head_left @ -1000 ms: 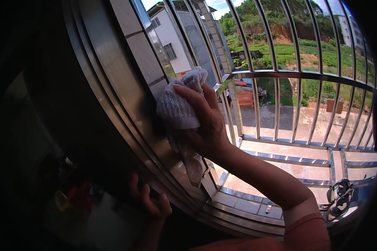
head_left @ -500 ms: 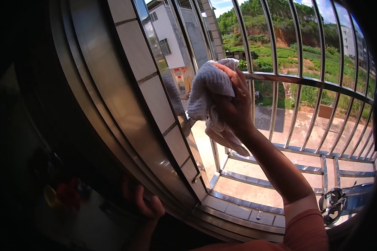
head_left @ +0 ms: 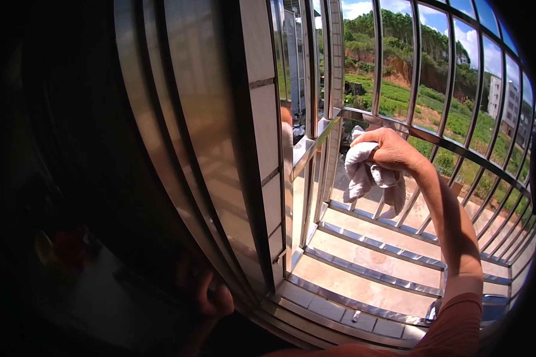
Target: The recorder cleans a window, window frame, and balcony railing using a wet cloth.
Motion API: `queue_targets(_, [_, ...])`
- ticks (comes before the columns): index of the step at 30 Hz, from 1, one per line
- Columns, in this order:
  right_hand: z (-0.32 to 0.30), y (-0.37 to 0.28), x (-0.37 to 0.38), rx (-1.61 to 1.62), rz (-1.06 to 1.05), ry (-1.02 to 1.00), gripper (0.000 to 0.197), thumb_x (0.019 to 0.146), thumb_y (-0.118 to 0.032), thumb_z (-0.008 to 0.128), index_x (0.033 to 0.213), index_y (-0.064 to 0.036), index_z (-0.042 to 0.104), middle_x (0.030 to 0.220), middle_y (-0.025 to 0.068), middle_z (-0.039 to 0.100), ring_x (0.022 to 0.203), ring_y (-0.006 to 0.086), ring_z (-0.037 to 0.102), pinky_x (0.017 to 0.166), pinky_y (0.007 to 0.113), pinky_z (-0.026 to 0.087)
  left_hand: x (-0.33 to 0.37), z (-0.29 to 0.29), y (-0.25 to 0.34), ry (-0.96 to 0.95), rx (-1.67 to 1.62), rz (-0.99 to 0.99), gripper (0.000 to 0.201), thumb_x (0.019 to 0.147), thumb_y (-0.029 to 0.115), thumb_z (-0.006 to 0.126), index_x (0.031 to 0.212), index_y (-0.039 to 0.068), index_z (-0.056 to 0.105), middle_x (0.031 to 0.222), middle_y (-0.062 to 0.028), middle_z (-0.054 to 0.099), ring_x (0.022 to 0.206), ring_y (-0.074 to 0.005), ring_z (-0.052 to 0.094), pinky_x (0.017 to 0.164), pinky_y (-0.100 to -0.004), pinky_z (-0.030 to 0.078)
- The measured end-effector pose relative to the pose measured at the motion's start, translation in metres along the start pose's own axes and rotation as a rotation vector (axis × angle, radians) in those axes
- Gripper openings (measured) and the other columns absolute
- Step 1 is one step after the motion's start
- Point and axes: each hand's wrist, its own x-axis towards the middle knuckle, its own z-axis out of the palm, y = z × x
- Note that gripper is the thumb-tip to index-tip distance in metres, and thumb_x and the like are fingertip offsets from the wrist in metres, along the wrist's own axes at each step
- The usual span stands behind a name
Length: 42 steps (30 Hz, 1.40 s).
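Note:
My right arm reaches out through the window opening, and my right hand (head_left: 394, 149) is closed on a greyish-white cloth (head_left: 362, 172). The cloth hangs bunched below my fingers, in front of the metal window bars (head_left: 415, 65), close under their horizontal rail (head_left: 443, 141). Whether it touches the rail I cannot tell. In the shadow at the lower left is my left hand (head_left: 214, 296), beside the metal window frame (head_left: 187, 149). Its fingers and thumb look loosely apart, and nothing shows in them; part of the hand is lost in darkness.
A strip of pale tiles (head_left: 263, 131) edges the opening on the left. Metal slats (head_left: 369, 268) form the cage's bottom, above a tiled sill (head_left: 326, 307). Dim objects, one of them red (head_left: 71, 244), stand in the dark at lower left. Green hillside lies beyond the bars.
My right hand has moved right and down with the cloth, from near the corner uprights to the front rail. The view has turned. My left hand stays by the frame.

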Motion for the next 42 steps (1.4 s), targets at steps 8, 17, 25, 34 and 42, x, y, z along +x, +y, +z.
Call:
queue_targets(8, [-0.014,0.014,0.103,0.157,-0.045,0.779,0.044,0.087,-0.027,0.059,0.128,-0.0105,0.054,0.124,0.0108,0.058,0.114,0.0201,0.052,0.096,0.032,0.040,0.000,0.005,0.006,-0.001,-0.034,-0.009,0.044,0.088,0.024,0.045,0.124,-0.001,0.043,0.133,-0.0331,0.036,0.123,-0.0440,0.042,0.098,-0.0508,0.041])
queue_targets(17, [-0.018,0.017,0.091,0.063,0.043,0.109,0.019,0.076,-0.010,0.056,0.088,0.0032,0.063,0.079,0.0113,0.066,0.074,0.0163,0.059,0.069,0.029,0.046,-0.020,0.000,-0.007,-0.077,0.063,-0.021,0.055,0.091,0.030,0.042,0.130,-0.009,0.037,0.135,-0.0341,0.036,0.125,-0.0453,0.040,0.102,-0.0507,0.037])
queue_targets(25, [-0.012,0.062,0.074,0.255,-0.227,0.910,0.041,0.071,0.001,0.056,0.110,-0.0084,0.065,0.122,0.0161,0.056,0.110,0.0285,0.058,0.093,0.033,0.044,-0.064,-0.008,-0.028,-0.014,0.138,0.064,0.051,0.091,0.019,0.042,0.131,-0.013,0.032,0.124,-0.0307,0.045,0.107,-0.0386,0.054,0.087,-0.0451,0.050])
queue_targets(34, [0.034,0.035,0.125,-0.273,-0.091,0.847,0.057,0.069,0.000,0.062,0.118,-0.0299,0.063,0.132,0.0137,0.047,0.114,0.0345,0.050,0.100,0.039,0.044,-0.058,-0.009,-0.018,0.056,0.573,0.329,0.045,0.094,0.034,0.044,0.120,-0.004,0.044,0.110,-0.0279,0.054,0.106,-0.0413,0.055,0.092,-0.0518,0.047])
queue_targets(42, [0.074,0.089,0.034,0.000,0.227,0.474,0.040,0.074,-0.006,0.063,0.114,-0.0081,0.061,0.105,0.0178,0.062,0.100,0.0318,0.060,0.088,0.035,0.045,-0.055,-0.022,-0.008,-0.198,0.352,-0.030,0.039,0.097,0.022,0.044,0.129,0.000,0.040,0.129,-0.0325,0.039,0.117,-0.0476,0.046,0.098,-0.0547,0.042])
